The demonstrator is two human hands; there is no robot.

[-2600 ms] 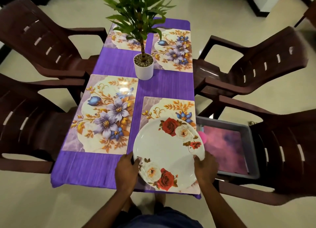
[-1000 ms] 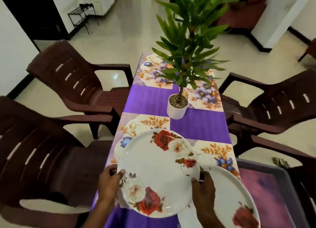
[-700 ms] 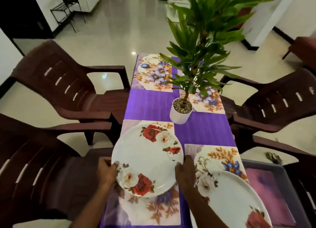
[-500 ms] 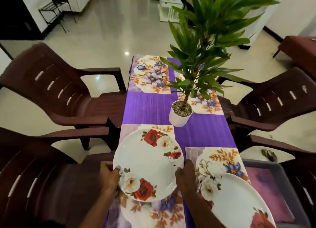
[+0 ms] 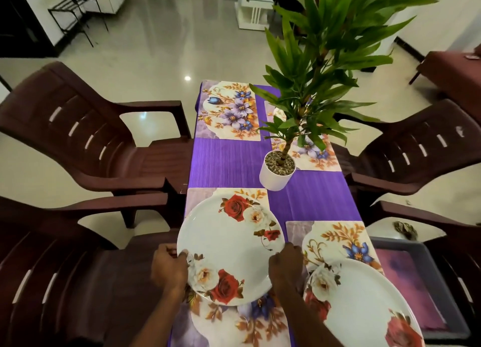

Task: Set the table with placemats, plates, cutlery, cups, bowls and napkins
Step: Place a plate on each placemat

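The person holds a rose plate (image 5: 230,247) with both hands. The left hand (image 5: 168,268) grips its near left rim, with the thumb on top. The right hand (image 5: 285,266) grips its near right rim with curled fingers. The plate sits over the near left placemat (image 5: 231,320), a bit toward the far end of it. It is hard to tell if it rests flat yet or is just above the mat.

A moment ago this plate was higher up and more to the right, over the gap between the two near mats. Now it has come across to the left mat and down low. So the second plate is almost in its spot.

Another rose plate (image 5: 364,305) already lies on the near right placemat (image 5: 335,237). The two far mats, the far left placemat (image 5: 229,112) and the far right placemat (image 5: 312,159), have no plates yet. A potted plant (image 5: 277,171) stands in the middle of the purple tablecloth (image 5: 226,162). A grey tray (image 5: 426,268) sits on the near right chair (image 5: 458,255).

Two plates are still needed, and then cutlery, cups, bowls and napkins, so the job looks far from done.
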